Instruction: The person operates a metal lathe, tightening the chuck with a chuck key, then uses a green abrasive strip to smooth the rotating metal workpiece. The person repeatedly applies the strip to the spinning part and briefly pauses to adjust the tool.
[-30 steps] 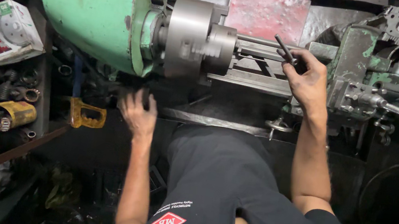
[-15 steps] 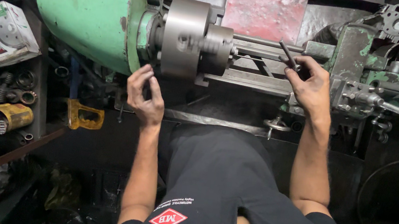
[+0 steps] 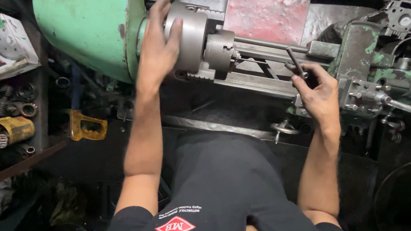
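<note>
With the left hand (image 3: 159,46) spread flat on the lathe chuck (image 3: 192,37) and the right hand (image 3: 319,93) clasping a dark chuck key (image 3: 296,63), an accidental spindle start could catch fingers.

Green lathe headstock (image 3: 91,16); grey steel chuck (image 3: 192,37); red plate (image 3: 266,15); black shirt (image 3: 226,197).

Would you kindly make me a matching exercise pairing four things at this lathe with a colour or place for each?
Things:
1. Chuck
2. Headstock
3. Plate
4. Bracket

Descriptions:
A. Yellow, lower left
B. Red, behind the bed
C. Grey metal, under the left hand
D. Green, upper left

Pairs: 1-C, 2-D, 3-B, 4-A
</note>
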